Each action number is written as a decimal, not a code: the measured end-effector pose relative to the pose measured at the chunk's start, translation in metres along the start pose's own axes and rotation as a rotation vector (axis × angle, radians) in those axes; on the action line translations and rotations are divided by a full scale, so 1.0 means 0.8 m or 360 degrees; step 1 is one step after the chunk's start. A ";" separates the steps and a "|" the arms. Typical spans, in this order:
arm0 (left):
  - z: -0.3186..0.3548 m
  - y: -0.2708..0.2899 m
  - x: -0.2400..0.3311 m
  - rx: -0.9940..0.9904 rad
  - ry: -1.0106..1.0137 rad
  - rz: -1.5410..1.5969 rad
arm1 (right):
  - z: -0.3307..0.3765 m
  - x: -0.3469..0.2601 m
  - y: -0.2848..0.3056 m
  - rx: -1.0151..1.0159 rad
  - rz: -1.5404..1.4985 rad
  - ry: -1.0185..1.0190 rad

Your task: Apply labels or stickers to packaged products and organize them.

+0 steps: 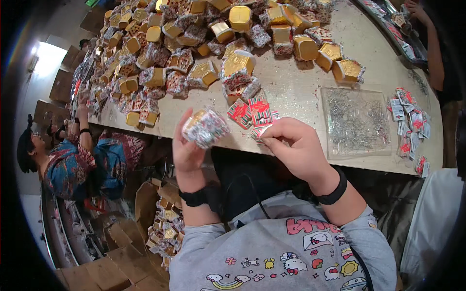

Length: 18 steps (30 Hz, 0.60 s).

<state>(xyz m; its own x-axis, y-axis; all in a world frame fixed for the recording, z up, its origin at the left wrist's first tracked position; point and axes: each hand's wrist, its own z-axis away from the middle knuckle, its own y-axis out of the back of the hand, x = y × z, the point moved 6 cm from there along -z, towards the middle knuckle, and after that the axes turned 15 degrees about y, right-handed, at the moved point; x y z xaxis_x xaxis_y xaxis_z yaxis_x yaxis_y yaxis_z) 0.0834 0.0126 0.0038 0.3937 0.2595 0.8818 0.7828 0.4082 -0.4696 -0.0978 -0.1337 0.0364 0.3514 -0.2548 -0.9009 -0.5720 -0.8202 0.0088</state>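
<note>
My left hand [188, 157] is closed round a small ornament [208, 129] with gold faces and a coating of white, red and green sprinkles; it is slightly blurred. Just past the table's near edge, my right hand [297, 151] makes a pinch, thumb against forefinger. Its fingertips are at a red and striped card tag [259, 132]; whether they grip that tag or something thinner I cannot tell. More red tags with striped borders [260, 110] lie on the table between my hands. Beyond them sit sprinkle-coated gold ornaments [238, 67].
A large heap of similar ornaments [153, 35] covers the table's far left. On the right lie a clear tray of thin metal wire hooks [358, 121] and scattered tags [411, 121]. A box of ornaments [167, 223] stands low left. Other people work at left and far right.
</note>
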 end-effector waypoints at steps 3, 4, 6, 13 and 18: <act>0.026 -0.004 -0.038 0.0224 0.0163 0.0064 | -0.005 -0.016 -0.007 -0.0075 0.0143 0.0216; 0.030 -0.010 -0.045 0.0132 0.0129 0.0156 | -0.005 -0.023 -0.010 -0.0109 0.0196 0.0359; 0.032 -0.014 -0.053 0.0096 0.0146 0.0279 | -0.004 -0.022 -0.014 -0.0137 0.0194 0.0366; 0.030 -0.020 -0.068 0.0095 0.0176 0.0290 | 0.006 -0.021 -0.008 -0.0129 0.0293 0.0385; 0.029 -0.020 -0.073 -0.0008 0.0258 0.0314 | 0.010 -0.023 -0.002 -0.0116 0.0328 0.0402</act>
<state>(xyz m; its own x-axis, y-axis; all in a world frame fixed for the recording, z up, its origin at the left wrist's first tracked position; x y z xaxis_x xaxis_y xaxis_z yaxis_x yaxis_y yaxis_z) 0.0367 0.0116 -0.0415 0.6107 0.1898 0.7688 0.6855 0.3593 -0.6333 -0.1090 -0.1236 0.0495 0.4118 -0.5307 -0.7408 -0.5988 -0.7704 0.2190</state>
